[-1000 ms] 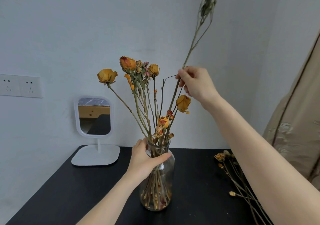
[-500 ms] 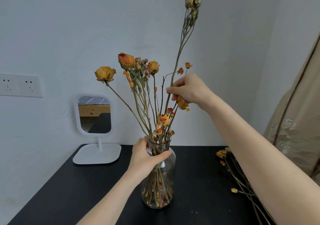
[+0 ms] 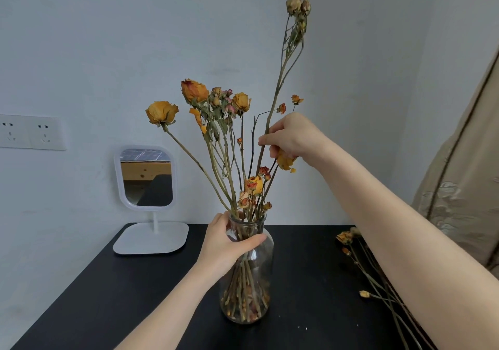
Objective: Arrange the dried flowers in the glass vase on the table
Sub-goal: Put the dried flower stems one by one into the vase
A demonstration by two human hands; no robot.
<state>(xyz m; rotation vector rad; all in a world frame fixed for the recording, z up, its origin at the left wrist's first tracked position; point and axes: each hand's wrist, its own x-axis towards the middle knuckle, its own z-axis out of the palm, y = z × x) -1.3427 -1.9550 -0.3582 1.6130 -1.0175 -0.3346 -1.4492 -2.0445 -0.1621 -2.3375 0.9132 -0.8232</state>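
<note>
A clear glass vase [image 3: 249, 290] stands in the middle of the black table [image 3: 121, 295], holding several dried orange and yellow roses [image 3: 194, 90]. My left hand [image 3: 226, 244] grips the vase's neck. My right hand [image 3: 291, 139] pinches the stem of a tall dried flower [image 3: 297, 4], whose pale buds rise well above the bunch. That stem runs down into the vase mouth among the others. A yellow rose head sits just under my right hand, partly hidden by it.
More loose dried flowers [image 3: 367, 271] lie on the table's right side, partly under my right forearm. A small white mirror [image 3: 147, 179] on a stand sits at the back left. Wall sockets [image 3: 32, 132] are at left, a beige curtain [image 3: 464, 182] at right.
My right hand has moved down and left with the tall stem, lowering it deeper into the vase. The left hand has stayed on the vase neck.
</note>
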